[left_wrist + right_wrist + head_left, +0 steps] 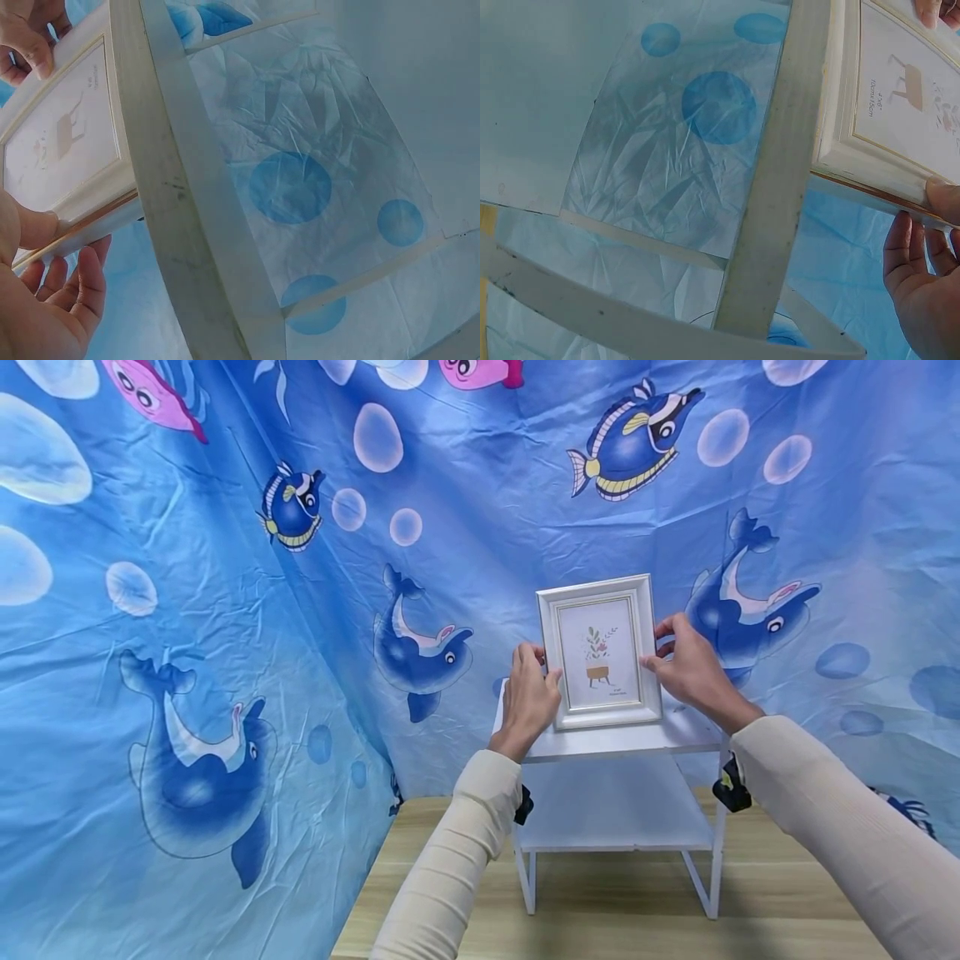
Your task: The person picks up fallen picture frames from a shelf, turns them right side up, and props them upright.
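Observation:
A white picture frame point(600, 652) with a small plant print stands upright on the top of a white two-tier shelf point(622, 742). My left hand point(528, 697) grips the frame's left edge, thumb on the front. On the opposite edge my right hand point(686, 668) holds it the same way. In the left wrist view the frame point(67, 142) sits above my left hand point(45, 300), with the right hand's fingers point(26, 45) at its far side. The right wrist view shows the frame point(889, 112) pinched by my right hand point(930, 255).
A blue sea-themed cloth point(225, 610) with dolphins and fish hangs close behind and to the left of the shelf. The shelf's lower tier point(615, 814) is bare. The shelf stands on a wooden floor point(630, 918).

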`<state>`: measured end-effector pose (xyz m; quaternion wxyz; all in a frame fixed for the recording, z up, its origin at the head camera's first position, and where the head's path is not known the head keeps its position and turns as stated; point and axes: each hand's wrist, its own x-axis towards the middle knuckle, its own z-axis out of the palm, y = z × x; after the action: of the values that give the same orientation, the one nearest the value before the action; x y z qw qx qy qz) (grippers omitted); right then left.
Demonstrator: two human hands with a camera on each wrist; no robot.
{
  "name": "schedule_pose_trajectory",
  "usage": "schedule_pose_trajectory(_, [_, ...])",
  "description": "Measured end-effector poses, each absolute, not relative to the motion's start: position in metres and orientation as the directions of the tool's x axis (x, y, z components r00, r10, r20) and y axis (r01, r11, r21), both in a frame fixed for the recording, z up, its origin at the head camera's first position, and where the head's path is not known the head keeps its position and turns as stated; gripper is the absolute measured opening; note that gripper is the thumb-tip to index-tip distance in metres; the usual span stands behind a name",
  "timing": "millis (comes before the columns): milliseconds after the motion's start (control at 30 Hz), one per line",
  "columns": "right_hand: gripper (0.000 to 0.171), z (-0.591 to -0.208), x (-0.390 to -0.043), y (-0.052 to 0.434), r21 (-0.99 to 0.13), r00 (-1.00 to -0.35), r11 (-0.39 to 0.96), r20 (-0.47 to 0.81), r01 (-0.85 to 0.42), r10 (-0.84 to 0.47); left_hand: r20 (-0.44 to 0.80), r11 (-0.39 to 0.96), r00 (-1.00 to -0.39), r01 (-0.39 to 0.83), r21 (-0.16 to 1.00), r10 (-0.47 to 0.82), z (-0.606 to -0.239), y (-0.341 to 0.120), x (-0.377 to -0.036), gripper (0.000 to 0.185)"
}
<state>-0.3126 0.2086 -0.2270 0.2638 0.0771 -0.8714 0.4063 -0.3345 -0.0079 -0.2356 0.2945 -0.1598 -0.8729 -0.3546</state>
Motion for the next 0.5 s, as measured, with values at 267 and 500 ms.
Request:
schedule_pose_trajectory(267, [0.042,-0.2269,-0.3108,0.2084,-0.663,-0.840,0.655,0.538,-0.364,0.078,0.640,0.695,-0.764,0.502,0.514,0.079,-0.2364,-0.0082,-0.3319,0.026])
schedule_pose_trajectory(500, [0.042,-0.2271,-0.3077,0.2085,-0.660,-0.834,0.651,0.547,-0.375,0.075,0.649,0.690,-0.756,0.516,0.508,0.087,-0.2373,-0.0081,-0.3303,0.026])
